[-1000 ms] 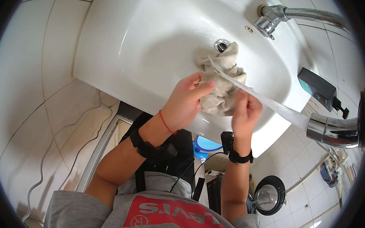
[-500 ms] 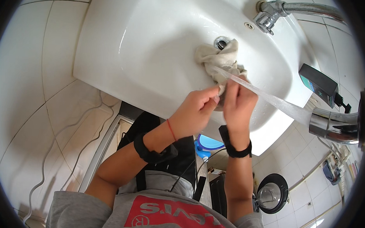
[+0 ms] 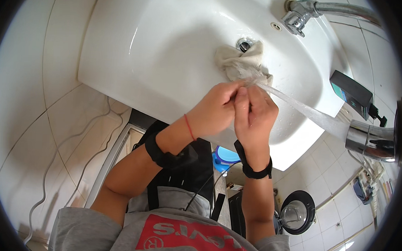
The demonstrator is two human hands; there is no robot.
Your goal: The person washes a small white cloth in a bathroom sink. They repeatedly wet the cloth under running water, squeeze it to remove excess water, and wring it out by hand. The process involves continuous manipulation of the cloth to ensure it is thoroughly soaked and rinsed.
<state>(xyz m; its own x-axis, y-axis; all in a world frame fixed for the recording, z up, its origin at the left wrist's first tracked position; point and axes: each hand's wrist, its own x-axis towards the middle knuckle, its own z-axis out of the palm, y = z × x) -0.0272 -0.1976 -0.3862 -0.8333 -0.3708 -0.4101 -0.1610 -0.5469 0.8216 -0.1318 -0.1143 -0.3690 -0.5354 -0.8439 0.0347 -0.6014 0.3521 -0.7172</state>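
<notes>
Since the last frame the left hand (image 3: 216, 109) has moved up to meet the right (image 3: 259, 117), so they're fingertip to fingertip now. Both look curled shut on the near end of the beige cloth (image 3: 240, 57), though fingers hide the pinched bit. The rest is bunched in the sink (image 3: 167, 74), touching the drain (image 3: 245, 45), closer to the right edge than the left corner. Water (image 3: 309, 110) from the chrome spout (image 3: 368, 141) is splashing right at the fingertips.
</notes>
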